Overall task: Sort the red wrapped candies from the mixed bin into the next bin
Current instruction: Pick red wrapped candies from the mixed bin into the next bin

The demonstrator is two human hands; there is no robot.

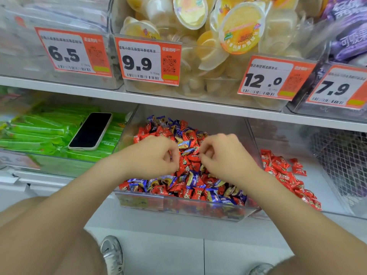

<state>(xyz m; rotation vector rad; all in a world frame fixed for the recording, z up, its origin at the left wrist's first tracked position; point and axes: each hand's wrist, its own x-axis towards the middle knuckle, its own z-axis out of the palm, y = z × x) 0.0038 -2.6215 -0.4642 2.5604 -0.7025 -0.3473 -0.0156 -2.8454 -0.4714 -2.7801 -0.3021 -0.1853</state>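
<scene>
A clear mixed bin [198, 214] on the lower shelf is full of red wrapped candies [186, 163] and blue wrapped candies [183, 144]. Both my hands are down in its middle, close together. My left hand [153, 155] has its fingers curled, and a bit of red wrapper shows between them. My right hand [224, 155] pinches at a red candy on top of the heap. To the right, the neighbouring clear bin [325, 187] holds a pile of only red candies [282, 169] along its left side.
A phone [91, 131] lies on green packets [39, 132] in the bin to the left. A netted bag [341, 159] fills the right bin's far side. The upper shelf edge [178, 104] with price tags [149, 60] overhangs the bins. My shoe [112, 253] stands on the tiled floor.
</scene>
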